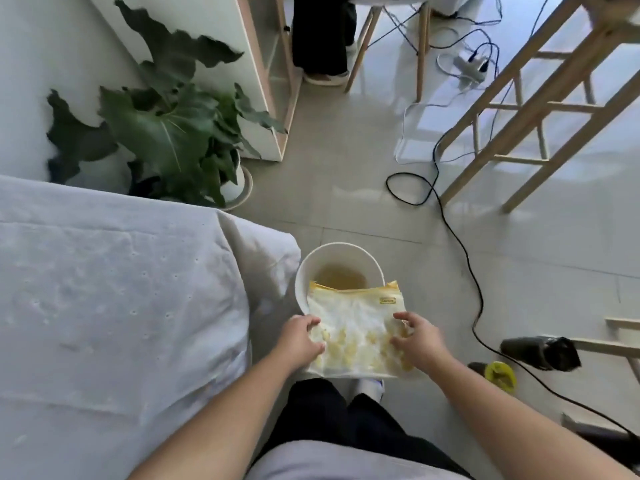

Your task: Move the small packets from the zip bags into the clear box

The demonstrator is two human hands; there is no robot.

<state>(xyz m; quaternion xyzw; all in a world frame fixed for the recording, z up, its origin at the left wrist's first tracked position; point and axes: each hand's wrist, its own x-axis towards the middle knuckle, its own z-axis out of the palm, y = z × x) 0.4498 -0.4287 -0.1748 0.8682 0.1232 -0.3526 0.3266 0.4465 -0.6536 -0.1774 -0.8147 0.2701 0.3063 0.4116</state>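
Note:
A zip bag (356,327) with a yellow seal strip and yellow print is held flat in front of me, its sealed top edge over the near rim of a white round bin (337,251) on the floor. My left hand (301,341) grips the bag's left edge. My right hand (415,341) grips its right edge. Yellowish shapes show in the bag's lower half; I cannot tell whether they are packets or print. Yellow-brown stuff lies at the bin's bottom. No clear box is in view.
A table under a white cloth (104,306) fills the left. A potted plant (173,133) stands behind it. A black cable (464,251) snakes across the tiled floor. Wooden stool legs (530,112) stand at the right, a seated person's legs (322,39) at the top.

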